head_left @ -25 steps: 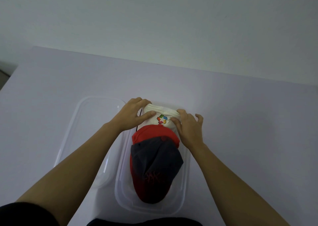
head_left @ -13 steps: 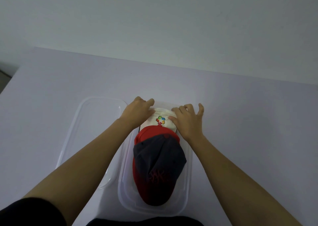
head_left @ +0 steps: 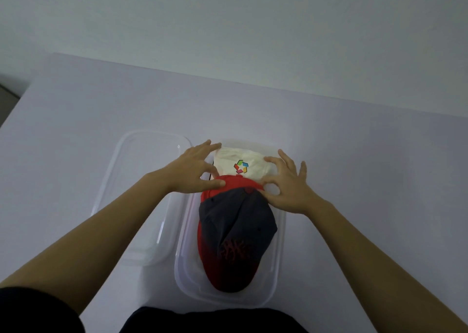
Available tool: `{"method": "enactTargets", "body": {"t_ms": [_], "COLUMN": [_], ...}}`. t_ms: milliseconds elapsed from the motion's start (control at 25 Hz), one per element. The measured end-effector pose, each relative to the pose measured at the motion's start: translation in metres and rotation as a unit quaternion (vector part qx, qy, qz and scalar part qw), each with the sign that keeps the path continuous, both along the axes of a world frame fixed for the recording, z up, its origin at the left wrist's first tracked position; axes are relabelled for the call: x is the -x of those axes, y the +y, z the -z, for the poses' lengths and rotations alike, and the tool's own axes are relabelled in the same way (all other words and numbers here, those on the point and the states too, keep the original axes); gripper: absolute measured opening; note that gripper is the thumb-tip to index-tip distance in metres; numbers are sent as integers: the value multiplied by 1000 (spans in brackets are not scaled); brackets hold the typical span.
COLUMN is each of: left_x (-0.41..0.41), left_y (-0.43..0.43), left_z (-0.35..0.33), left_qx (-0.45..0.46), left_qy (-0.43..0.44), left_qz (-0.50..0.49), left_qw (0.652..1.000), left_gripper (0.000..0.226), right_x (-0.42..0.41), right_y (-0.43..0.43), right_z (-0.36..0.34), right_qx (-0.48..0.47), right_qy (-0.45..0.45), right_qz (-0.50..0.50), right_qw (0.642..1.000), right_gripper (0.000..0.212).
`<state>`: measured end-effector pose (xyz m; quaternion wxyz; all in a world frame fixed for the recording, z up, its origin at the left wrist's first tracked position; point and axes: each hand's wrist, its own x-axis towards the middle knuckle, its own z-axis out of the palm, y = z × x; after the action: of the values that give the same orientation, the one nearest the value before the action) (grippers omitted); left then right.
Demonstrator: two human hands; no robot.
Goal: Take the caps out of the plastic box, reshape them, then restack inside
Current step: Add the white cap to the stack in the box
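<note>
A clear plastic box (head_left: pixel 280 251) stands on the table in front of me with three caps stacked in it. A white cap (head_left: pixel 253 161) with a colourful logo lies at the far end. A red cap (head_left: pixel 234 182) overlaps it, and a dark navy cap (head_left: pixel 235 218) with a red emblem lies on top. My left hand (head_left: pixel 190 173) has its thumb and a curled finger on the red cap's far left edge, the other fingers spread. My right hand (head_left: pixel 288 185) pinches the same edge on the right with thumb and forefinger.
The box's clear lid (head_left: pixel 141 180) lies flat on the table directly left of the box, partly under my left forearm. The pale table (head_left: pixel 367 180) ends at a plain wall behind.
Both hands left the white cap, drew back toward me and took hold of the far edge of the red cap, fingers now spread.
</note>
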<state>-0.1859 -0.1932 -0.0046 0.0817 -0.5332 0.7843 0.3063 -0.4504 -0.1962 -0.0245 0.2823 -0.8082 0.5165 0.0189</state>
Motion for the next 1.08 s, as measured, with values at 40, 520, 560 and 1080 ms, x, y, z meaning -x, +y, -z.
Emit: {"method": "enactTargets", "body": {"t_ms": [40, 520, 560, 1080], "left_x": [2, 21, 23, 53], "left_y": [0, -5, -4, 39], "left_z": [3, 6, 8, -5], "left_qx": [-11, 42, 56, 199], "left_qy": [-3, -66, -67, 234], "left_qz": [9, -54, -58, -322], "left_qw": [1000, 996, 994, 896], "left_gripper": [60, 40, 40, 30], "right_x": [-1, -10, -10, 1], "right_y": [0, -14, -14, 1], "right_z": [-2, 7, 8, 24], "right_qx": [-9, 25, 32, 59], "right_qy": [1, 44, 29, -36], "right_qz": [-16, 10, 20, 77], "right_qw": [1000, 999, 999, 995], "right_gripper": [53, 34, 31, 55]}}
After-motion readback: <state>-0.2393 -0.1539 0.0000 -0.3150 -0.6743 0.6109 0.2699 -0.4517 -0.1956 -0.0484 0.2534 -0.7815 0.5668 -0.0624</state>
